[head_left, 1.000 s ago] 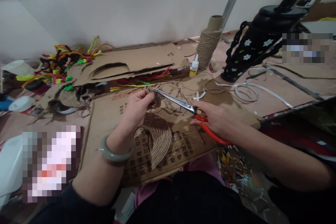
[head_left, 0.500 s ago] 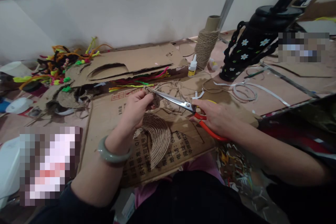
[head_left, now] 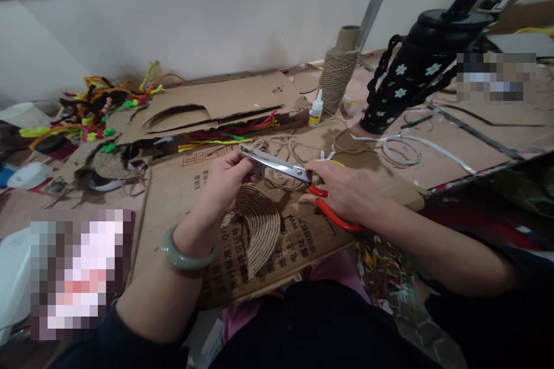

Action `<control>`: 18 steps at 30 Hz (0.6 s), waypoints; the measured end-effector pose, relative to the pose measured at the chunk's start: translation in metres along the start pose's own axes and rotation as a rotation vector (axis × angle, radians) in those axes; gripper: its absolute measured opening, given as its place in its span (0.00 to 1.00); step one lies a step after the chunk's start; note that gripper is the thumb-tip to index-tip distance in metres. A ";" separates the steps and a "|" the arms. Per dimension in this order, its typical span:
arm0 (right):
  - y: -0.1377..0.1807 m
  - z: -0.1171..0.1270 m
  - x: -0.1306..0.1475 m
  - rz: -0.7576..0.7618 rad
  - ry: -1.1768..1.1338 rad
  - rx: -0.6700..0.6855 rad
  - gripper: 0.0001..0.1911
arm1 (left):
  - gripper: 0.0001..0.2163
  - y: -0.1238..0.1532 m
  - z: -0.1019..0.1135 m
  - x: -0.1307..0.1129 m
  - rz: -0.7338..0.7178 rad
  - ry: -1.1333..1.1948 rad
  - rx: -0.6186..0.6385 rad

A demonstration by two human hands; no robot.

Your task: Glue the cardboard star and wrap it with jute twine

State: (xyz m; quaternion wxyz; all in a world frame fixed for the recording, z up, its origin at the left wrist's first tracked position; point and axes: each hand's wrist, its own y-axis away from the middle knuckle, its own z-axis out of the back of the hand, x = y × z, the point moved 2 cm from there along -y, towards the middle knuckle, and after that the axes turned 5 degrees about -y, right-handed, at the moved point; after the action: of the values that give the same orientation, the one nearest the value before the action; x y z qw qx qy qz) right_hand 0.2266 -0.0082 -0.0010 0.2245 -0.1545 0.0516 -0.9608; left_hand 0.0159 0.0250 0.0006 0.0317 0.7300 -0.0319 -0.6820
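My left hand [head_left: 223, 184] pinches the top of a half-round piece wound with jute twine [head_left: 259, 225], held above a printed cardboard sheet [head_left: 182, 190]. My right hand [head_left: 344, 190] grips red-handled scissors [head_left: 294, 176]. Their steel blades point left and reach the twine at my left fingertips. Loose twine [head_left: 285, 147] lies in loops just behind the blades. A pale green bangle [head_left: 184, 253] circles my left wrist.
A twine spool [head_left: 337, 78] and a small glue bottle [head_left: 315, 110] stand behind. A black flowered bottle [head_left: 411, 69] stands at the right. Coloured pipe cleaners [head_left: 99, 104] pile up at the left. Cut cardboard [head_left: 216, 98] and white strips [head_left: 407, 147] lie around.
The scissors and my right hand slid left toward my left hand, so the blades now reach further across the twine at my fingertips. My left hand stayed put.
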 end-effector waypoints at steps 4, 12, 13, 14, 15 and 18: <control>-0.003 0.001 0.001 0.006 0.067 -0.009 0.29 | 0.01 0.000 0.000 0.000 -0.006 0.014 -0.013; -0.002 0.004 0.000 0.025 0.130 -0.054 0.31 | 0.03 0.001 0.001 -0.004 -0.046 0.038 0.003; -0.002 0.003 -0.001 0.032 0.128 -0.057 0.32 | 0.03 0.001 0.001 -0.003 -0.044 0.042 0.001; -0.002 0.002 -0.002 0.040 0.122 -0.058 0.32 | 0.03 0.001 0.001 -0.003 -0.040 0.048 -0.001; -0.002 0.002 -0.003 0.047 0.113 -0.060 0.31 | 0.03 0.000 0.001 -0.002 -0.036 0.054 -0.002; -0.003 0.001 -0.006 0.069 0.079 -0.061 0.30 | 0.02 0.000 0.001 -0.002 -0.033 0.062 -0.003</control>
State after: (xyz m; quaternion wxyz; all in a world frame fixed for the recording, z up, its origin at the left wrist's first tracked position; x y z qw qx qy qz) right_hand 0.2305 -0.0030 -0.0011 0.2504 -0.1215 0.0952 -0.9558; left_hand 0.0144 0.0253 0.0025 0.0225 0.7513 -0.0176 -0.6593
